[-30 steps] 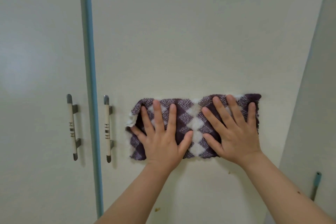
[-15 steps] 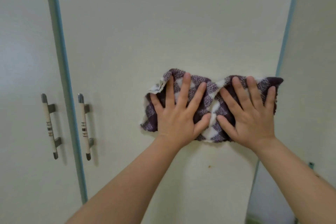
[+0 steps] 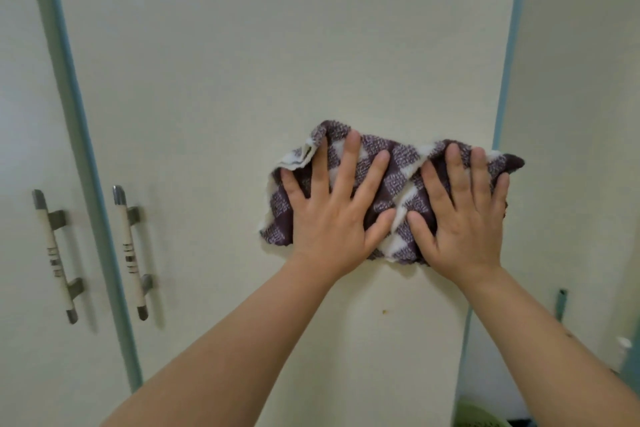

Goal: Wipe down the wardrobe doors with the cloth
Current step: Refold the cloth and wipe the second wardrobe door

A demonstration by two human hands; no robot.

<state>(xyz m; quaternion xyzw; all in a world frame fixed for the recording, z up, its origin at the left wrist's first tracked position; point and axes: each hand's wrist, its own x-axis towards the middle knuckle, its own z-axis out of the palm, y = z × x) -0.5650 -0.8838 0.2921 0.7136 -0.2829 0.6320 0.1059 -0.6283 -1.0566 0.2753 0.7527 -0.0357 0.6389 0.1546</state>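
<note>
Two pale wardrobe doors face me: a wide one (image 3: pixel 277 45) in the middle and a second door (image 3: pixel 17 114) showing only partly at the left. Two teal strips run top to bottom, one (image 3: pixel 79 149) between the doors and one (image 3: pixel 507 62) at the wide door's right edge. One purple-and-white cloth (image 3: pixel 401 166) lies bunched against the wide door at its right side, its right tip reaching over the second strip. Two bare hands press it flat side by side, left hand (image 3: pixel 332 218) and right hand (image 3: pixel 464 222), fingers spread and straight, thumbs nearly touching. There are two bar handles, one (image 3: pixel 55 256) on the left door and one (image 3: pixel 131 253) on the wide door. One small yellowish speck (image 3: pixel 383 311) sits below the cloth.
</note>
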